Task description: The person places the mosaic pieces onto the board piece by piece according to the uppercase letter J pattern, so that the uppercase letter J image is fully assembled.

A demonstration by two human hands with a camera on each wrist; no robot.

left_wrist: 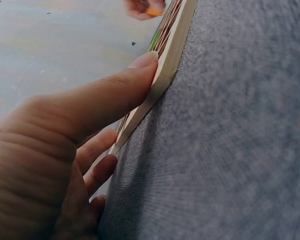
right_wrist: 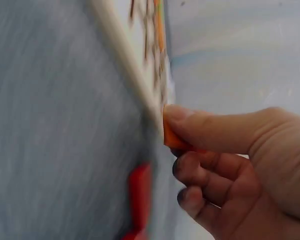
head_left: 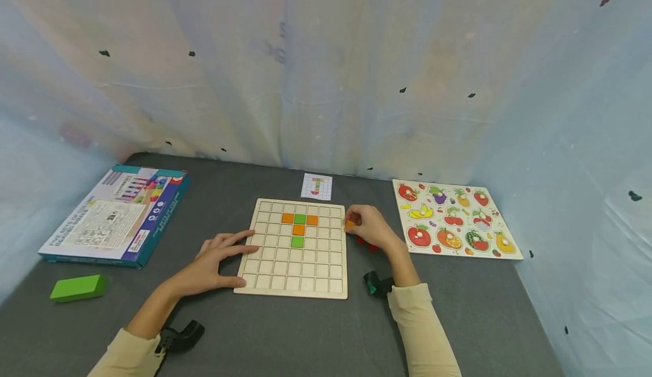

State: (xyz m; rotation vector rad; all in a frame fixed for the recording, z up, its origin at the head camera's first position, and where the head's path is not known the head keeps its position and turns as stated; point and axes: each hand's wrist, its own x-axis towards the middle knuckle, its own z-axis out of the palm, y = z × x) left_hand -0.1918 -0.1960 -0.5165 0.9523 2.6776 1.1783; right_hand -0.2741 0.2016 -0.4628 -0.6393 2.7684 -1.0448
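A wooden grid board (head_left: 318,266) lies flat in the middle of the table, with several orange and green square tiles set in its upper cells. Along the board's left edge rests my left hand (head_left: 216,264), fingers spread and thumb on the lower left corner. My right hand (head_left: 372,227) pinches an orange block (right_wrist: 172,136) between thumb and fingers, just beyond the board's right edge. Below that hand, red pieces (right_wrist: 140,195) lie on the table, partly hidden by it in the head view.
Behind the board lies a small pattern card (head_left: 316,187). A fruit picture board (head_left: 453,221) is at the right. On the left are a flat box (head_left: 112,213) and a green block (head_left: 78,288). A pale curtain (head_left: 326,71) hangs behind the table.
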